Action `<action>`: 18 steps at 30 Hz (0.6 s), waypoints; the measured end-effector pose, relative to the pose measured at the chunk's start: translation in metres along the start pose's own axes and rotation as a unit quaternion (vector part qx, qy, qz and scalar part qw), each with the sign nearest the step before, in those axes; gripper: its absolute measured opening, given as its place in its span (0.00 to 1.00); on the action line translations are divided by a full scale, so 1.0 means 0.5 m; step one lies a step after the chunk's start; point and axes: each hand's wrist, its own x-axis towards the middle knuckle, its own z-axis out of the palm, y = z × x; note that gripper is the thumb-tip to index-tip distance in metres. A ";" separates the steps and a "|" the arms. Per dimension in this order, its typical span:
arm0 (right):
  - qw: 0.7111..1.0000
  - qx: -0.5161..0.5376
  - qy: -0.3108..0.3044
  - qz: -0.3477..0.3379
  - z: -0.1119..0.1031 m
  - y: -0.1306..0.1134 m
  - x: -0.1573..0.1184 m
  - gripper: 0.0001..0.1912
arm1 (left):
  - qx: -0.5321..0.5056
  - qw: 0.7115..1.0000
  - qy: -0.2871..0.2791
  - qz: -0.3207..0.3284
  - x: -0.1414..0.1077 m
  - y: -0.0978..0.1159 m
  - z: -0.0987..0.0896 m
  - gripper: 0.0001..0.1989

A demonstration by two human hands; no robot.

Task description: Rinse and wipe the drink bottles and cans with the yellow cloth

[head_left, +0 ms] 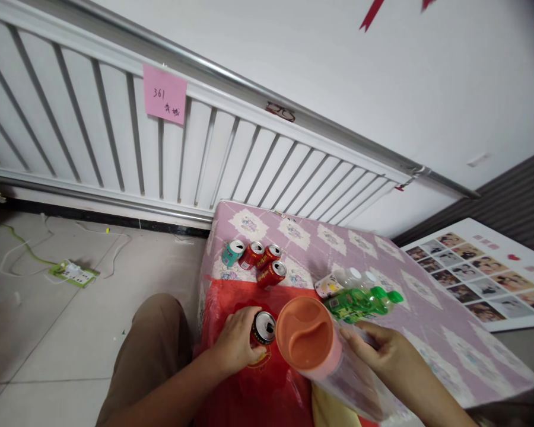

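Observation:
My left hand (240, 341) is wrapped round a dark can (263, 328) with an opened silver top, over the red cloth (267, 391). My right hand (374, 350) grips a clear plastic pitcher (351, 379) by its handle side. The pitcher is tilted, its orange lid (305, 333) towards the can. Just beyond my left hand stand several red cans (272, 274) and a teal can (233, 253). Green-capped bottles (360, 302) lie on the patterned cover beyond my right hand, beside a white patterned cup or container (329, 284).
A lilac patterned cover (331, 238) spreads under the objects. Behind it runs a white radiator (204, 148) with a pink note (164, 95). A photo board (485, 273) leans at the right. A power strip (74, 273) with cables lies on the floor at the left.

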 end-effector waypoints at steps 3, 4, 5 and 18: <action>1.000 -0.003 -0.003 0.004 -0.002 -0.004 -0.001 0.23 | 0.000 1.000 0.000 -0.001 0.000 -0.001 0.000 0.39; 1.000 -0.002 -0.004 0.003 -0.002 -0.004 -0.001 0.23 | -0.001 1.000 0.001 -0.001 0.000 -0.001 0.000 0.39; 1.000 0.000 -0.004 0.001 -0.002 -0.003 -0.001 0.23 | -0.001 1.000 0.001 -0.001 -0.001 0.000 0.000 0.39; 1.000 0.000 0.002 0.010 0.000 -0.002 -0.003 0.22 | -0.004 1.000 0.000 -0.001 -0.002 0.002 -0.003 0.38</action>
